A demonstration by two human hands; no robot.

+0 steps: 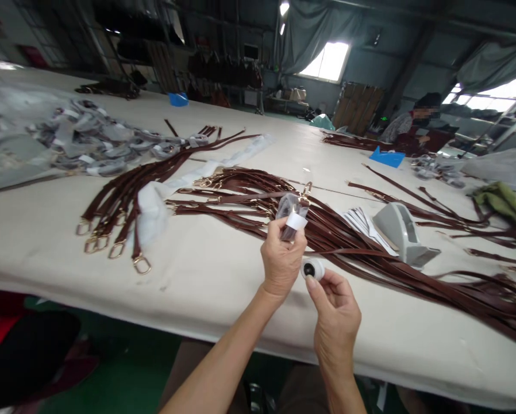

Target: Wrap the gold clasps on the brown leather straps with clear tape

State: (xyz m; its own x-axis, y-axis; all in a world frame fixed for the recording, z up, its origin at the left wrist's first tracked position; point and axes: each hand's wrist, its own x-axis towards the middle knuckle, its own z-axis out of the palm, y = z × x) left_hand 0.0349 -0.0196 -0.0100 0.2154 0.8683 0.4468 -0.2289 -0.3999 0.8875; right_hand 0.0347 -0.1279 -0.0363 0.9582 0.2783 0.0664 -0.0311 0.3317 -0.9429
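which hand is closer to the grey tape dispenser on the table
Right. The right hand, holding a small tape roll, is just left of the grey tape dispenser; the left hand is farther left, holding a wrapped strap end.

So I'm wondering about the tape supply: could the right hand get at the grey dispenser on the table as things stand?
Probably yes. The grey dispenser stands in the open, up and to the right of the right hand, with only flat brown straps between. But that hand already pinches a small white roll, so its grip isn't free.

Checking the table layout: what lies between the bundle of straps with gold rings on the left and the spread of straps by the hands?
In the head view, a crumpled white foam wrap lies between the ringed bundle and the strap spread.
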